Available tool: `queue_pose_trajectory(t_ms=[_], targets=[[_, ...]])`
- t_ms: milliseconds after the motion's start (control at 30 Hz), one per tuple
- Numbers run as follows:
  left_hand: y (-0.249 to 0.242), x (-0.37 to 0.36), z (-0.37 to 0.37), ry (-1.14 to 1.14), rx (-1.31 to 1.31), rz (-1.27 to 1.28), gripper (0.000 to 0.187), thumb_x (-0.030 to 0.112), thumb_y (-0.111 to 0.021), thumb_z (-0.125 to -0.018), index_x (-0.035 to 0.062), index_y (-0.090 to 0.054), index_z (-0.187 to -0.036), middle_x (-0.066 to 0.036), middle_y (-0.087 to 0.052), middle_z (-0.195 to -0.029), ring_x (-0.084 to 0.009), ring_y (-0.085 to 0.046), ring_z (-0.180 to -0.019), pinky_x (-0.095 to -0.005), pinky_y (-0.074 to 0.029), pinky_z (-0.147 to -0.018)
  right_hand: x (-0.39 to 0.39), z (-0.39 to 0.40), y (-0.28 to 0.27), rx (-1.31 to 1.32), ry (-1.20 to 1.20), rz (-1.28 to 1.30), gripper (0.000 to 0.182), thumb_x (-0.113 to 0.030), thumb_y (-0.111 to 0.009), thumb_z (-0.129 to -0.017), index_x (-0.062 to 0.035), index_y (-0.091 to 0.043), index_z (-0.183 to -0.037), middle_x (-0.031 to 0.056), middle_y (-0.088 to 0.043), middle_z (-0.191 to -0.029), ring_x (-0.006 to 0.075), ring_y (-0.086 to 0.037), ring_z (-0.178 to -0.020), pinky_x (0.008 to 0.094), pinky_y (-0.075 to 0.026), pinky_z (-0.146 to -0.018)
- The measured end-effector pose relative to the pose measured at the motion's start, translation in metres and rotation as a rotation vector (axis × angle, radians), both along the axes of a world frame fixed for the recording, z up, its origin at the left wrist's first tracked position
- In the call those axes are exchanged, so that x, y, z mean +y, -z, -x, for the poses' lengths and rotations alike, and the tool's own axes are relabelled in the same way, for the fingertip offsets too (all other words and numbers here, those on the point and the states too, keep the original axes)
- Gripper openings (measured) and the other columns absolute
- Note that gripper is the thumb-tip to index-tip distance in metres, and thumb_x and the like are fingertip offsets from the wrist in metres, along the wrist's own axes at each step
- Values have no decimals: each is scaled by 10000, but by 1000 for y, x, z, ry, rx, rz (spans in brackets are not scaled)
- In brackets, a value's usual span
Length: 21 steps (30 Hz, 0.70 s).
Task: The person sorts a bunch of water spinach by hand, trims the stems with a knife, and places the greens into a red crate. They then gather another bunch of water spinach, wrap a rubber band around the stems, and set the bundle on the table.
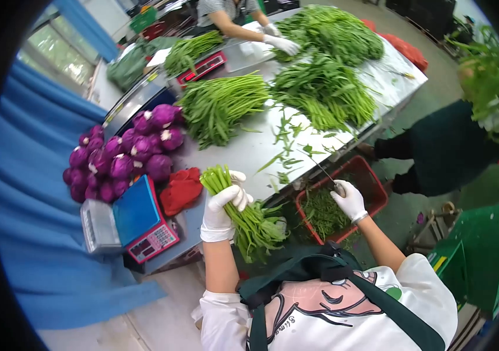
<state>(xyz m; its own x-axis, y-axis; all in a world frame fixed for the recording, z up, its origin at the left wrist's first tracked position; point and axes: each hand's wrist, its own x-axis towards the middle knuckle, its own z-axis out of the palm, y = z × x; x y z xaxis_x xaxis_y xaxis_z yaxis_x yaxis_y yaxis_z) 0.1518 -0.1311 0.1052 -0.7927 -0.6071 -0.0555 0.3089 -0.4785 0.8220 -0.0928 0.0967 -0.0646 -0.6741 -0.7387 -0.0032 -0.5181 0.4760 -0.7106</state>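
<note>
Purple cabbages [122,157] heaped beside a blue scale [138,219] and red cloth [181,189].

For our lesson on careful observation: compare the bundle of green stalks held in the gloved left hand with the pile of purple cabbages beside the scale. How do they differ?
The bundle of green stalks is long, thin and green; the purple cabbages are round and purple. The bundle is gripped in the left hand above the table edge, while the cabbages lie heaped on the table, untouched. Both are fresh produce at the same steel table.
</note>
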Motion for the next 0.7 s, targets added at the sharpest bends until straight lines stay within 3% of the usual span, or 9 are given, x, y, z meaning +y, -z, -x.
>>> queue_pose_trajectory(t_ms=[100, 267, 333, 433, 467, 533, 600, 700], targets=[[-24, -8, -9, -182, -123, 157, 176, 37, -616, -784, -26, -583, -945, -23, -508, -601, -128, -518, -513, -291, -481, -596, -38, -11, 0, 3, -69, -139, 357, -258, -659, -789, -105, -587, -1103, 98, -618, -1010, 283, -607, -959, 352, -487, -827], [-42, -24, -5, -234, -261, 402, 77, -38, -651, -772, -15, -620, -838, -25, -580, -655, -88, -534, -534, -213, -417, -500, -118, -11, 28, 21, -108, -89, 370, -285, -639, -790, -91, -582, -1100, 128, -602, -1054, 306, -592, -969, 365, -480, -834], [-45, -34, -1, -216, -317, 507, 45, -29, -655, -779, -12, -629, -811, -5, -578, -646, -71, -527, -544, -212, -408, -505, -147, -6, 31, -122, -139, -2, 446, -291, -656, -778, -94, -559, -1167, 168, -571, -1126, 341, -558, -1034, 386, -454, -888], [-44, -53, 6, -187, -285, 538, 32, -30, -656, -786, -6, -636, -778, 21, -572, -641, -49, -518, -569, -205, -395, -519, -173, -17, 9, 200, -147, 11, 550, -317, -679, -765, -88, -515, -1238, 207, -506, -1212, 379, -491, -1113, 426, -404, -953], [-44, -60, 8, -183, -275, 550, 35, -31, -655, -787, -4, -636, -776, 23, -571, -641, -47, -517, -573, -204, -394, -522, -181, -18, -8, -56, -249, -22, 703, -371, -700, -757, -84, -427, -1338, 201, -408, -1346, 361, -403, -1238, 451, -339, -1021], [-40, -74, 15, -180, -248, 553, 36, -25, -662, -788, 3, -640, -780, 25, -583, -656, -46, -529, -589, -206, -408, -535, -192, -40, -32, -300, -428, 242, 851, -449, -725, -725, -87, -352, -1399, 187, -346, -1417, 308, -344, -1312, 425, -303, -1058], [-36, -84, 25, -173, -226, 534, 36, -19, -669, -787, 4, -642, -783, 23, -593, -665, -47, -535, -594, -211, -418, -541, -196, -72, -107, -406, -544, 387, 1036, -463, -788, -651, -46, -252, -1433, 216, -236, -1474, 337, -172, -1396, 425, -155, -1131], [-27, -95, 41, -76, -184, 478, 78, -17, -682, -777, 12, -621, -815, -4, -604, -712, -77, -556, -630, -227, -447, -581, -218, -99, -133, -298, -569, 387, 1149, -425, -830, -610, -28, -163, -1456, 246, -140, -1495, 373, -79, -1411, 429, -109, -1140]])
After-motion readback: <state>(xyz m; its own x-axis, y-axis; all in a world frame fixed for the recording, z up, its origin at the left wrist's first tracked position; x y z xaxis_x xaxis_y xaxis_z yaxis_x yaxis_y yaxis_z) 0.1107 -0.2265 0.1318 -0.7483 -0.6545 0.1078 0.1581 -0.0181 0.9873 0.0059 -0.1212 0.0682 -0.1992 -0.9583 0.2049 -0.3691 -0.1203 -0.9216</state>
